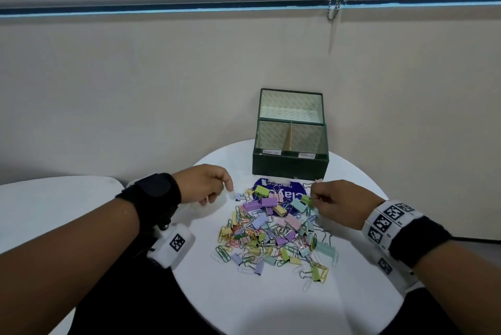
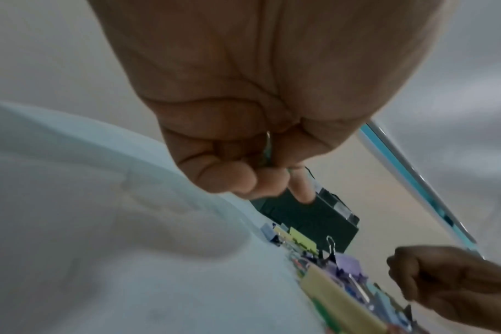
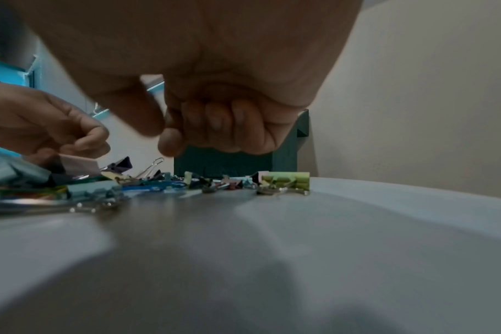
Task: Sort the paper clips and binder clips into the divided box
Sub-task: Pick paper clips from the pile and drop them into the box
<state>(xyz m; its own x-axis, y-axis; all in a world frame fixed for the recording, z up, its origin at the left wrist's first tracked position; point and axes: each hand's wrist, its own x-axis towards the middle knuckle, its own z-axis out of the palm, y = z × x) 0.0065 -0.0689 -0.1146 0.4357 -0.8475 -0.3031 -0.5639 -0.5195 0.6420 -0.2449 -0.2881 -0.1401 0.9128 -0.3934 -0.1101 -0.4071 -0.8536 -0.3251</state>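
A heap of pastel binder clips and paper clips (image 1: 271, 229) lies on the round white table (image 1: 244, 294). Behind it stands the dark green divided box (image 1: 290, 169), with two labelled front compartments that look bare. My left hand (image 1: 217, 188) hovers left of the heap with curled fingers; in the left wrist view a thin green paper clip (image 2: 268, 147) shows inside its fist. My right hand (image 1: 322, 199) is at the heap's far right, thumb against forefinger. A small pink binder clip (image 1: 318, 180) pokes out at its top, and a green binder clip (image 1: 307, 201) lies by the thumb.
The box's lid (image 1: 291, 106) stands open against the beige wall. A blue printed disc (image 1: 279, 190) lies under the far part of the heap. A second white table (image 1: 54, 199) sits at the left. Bare tabletop (image 3: 358, 248) stretches on the near side.
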